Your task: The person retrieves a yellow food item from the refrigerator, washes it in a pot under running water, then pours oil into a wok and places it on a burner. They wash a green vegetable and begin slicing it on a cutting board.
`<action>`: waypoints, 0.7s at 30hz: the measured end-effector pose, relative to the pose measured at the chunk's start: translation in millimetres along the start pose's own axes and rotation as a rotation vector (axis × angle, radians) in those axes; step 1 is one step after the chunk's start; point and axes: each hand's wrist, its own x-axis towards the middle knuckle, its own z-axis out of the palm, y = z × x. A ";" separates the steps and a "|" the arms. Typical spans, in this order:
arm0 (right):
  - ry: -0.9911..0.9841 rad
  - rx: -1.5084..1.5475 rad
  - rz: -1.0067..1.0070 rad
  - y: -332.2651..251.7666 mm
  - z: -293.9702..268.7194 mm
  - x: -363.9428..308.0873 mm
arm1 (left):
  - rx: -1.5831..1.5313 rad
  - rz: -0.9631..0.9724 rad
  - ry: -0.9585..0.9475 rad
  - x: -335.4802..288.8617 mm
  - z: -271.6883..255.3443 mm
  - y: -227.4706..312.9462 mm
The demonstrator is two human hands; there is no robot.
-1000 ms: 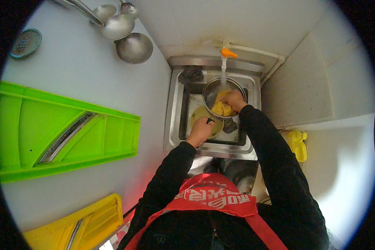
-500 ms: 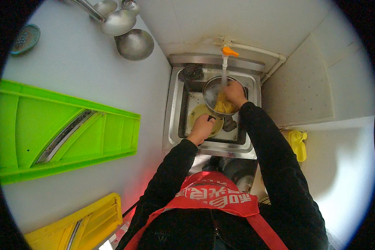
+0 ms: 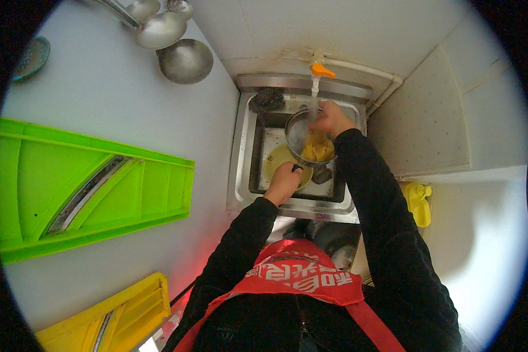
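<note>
My left hand is closed round the dark handle of a round metal pan, held tilted over the sink. A crumpled, yellow, cloth-like thing lies inside the pan; its exact kind does not show. Over the pan's far right side, my right hand has its fingers curled, seemingly on the upper end of that yellow thing. Water from the tap with an orange lever runs down beside my right fingers into the pan. Beneath the pan is a pale yellow bowl, partly covered by it and by my left hand.
The steel sink stands in a corner, with a dark scouring pad on its back left rim. Metal ladles and green and yellow slotted boards are to the left. A yellow bottle stands at right.
My right hand has risen from inside the pan toward its far rim and the tap. The left hand keeps its grip on the pan handle. The whole view has shifted slightly.
</note>
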 end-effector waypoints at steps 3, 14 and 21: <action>0.031 0.467 -0.036 12.0 9.0 7.3 | -0.040 -0.027 -0.008 -3.8 0.0 6.3; -0.104 0.804 0.079 52.5 27.3 27.7 | -0.071 -0.025 -0.023 2.2 2.2 4.4; -0.309 0.882 0.104 67.2 33.0 37.4 | -0.003 0.021 0.018 -3.8 -1.5 5.8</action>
